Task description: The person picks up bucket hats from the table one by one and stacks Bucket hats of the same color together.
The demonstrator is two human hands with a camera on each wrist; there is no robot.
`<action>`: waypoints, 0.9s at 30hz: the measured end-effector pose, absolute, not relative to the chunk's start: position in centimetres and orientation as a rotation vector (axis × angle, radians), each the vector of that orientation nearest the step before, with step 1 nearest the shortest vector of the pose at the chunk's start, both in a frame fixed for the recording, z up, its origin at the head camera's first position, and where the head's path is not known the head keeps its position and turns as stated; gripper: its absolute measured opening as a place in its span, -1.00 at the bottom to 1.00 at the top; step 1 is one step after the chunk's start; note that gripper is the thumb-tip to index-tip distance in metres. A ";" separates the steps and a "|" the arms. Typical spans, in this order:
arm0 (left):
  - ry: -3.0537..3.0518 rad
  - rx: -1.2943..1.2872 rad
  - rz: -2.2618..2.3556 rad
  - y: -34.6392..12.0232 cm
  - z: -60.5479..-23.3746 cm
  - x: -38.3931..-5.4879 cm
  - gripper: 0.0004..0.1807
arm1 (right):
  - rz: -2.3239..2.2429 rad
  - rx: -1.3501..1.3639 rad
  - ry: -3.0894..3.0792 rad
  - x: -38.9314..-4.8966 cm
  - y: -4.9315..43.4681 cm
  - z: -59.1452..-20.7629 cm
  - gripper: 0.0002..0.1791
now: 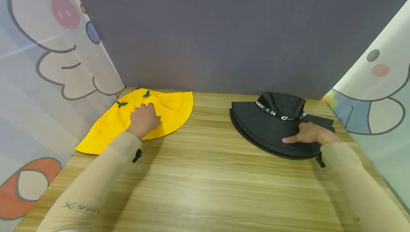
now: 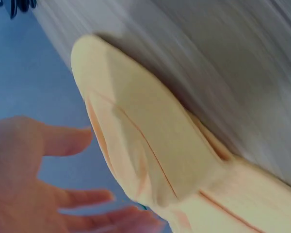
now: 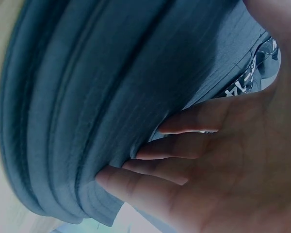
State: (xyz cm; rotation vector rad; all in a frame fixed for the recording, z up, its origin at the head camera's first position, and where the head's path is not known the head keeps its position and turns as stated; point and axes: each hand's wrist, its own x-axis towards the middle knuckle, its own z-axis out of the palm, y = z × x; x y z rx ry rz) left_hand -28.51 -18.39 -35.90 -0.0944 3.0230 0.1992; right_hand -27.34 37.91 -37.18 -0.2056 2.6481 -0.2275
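Note:
Yellow bucket hats with small green sprouts on top lie on the left of the table, against the back panel. My left hand is over their near side; in the left wrist view its fingers are spread beside the yellow cloth, holding nothing. Black bucket hats are stacked at the right, brims layered, the top one wearing a band with white lettering. On the near right part of that brim rests my right hand, thumb stretched out. The right wrist view has its fingers extended against the black brim.
Both groups of hats stand on a wood-grain table. A dark grey panel rises behind it. Cartoon-printed sheets flank the table on the left and right.

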 end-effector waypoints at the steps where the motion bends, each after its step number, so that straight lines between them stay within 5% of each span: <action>1: 2.989 -0.131 0.197 -18.8 -35.9 -28.5 -0.28 | -0.228 -0.212 2.648 -27.4 38.1 -37.1 0.31; 6: 2.802 -0.216 0.272 -20.5 -35.6 -28.2 -0.01 | -0.242 -0.219 2.652 -27.9 39.0 -37.1 0.25; 27: 2.647 -0.170 0.599 -22.7 -36.9 -28.7 0.13 | -0.362 -0.101 2.624 -28.3 41.4 -37.5 0.39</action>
